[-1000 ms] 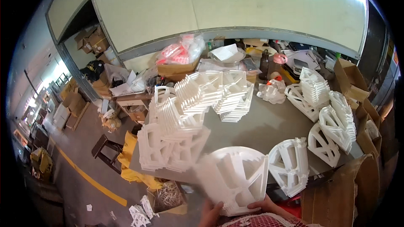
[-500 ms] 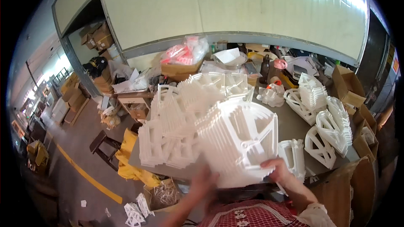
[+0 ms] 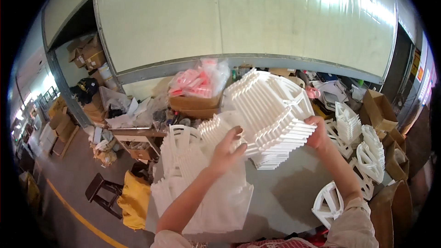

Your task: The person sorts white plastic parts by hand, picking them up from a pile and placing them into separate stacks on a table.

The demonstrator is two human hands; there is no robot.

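Stack of white plastic frames (image 3: pixel 271 119) is held in the air above the tabletop (image 3: pixel 285 197), tilted, approx. centre of view, in front of the carton with pink bags (image 3: pixel 197 87). Left hand (image 3: pixel 227 149) is closed on the stack's lower-left edge; right hand (image 3: pixel 317 133) clamps its right side, fingers wrapped round the edge. Handling, as a judgement: keep pressure equal on both sides, ribs aligned, stack level; a loose grip would prob. let the thin pieces fan out and slide. Material: rigid moulded plastic, matte white, flat curved outlines w/ open spokes, edges forming fine ridges. More identical frames (image 3: pixel 197 179) lie fanned below the left hand; further sets (image 3: pixel 363 142) stand at right, near cardboard boxes (image 3: pixel 379 105).
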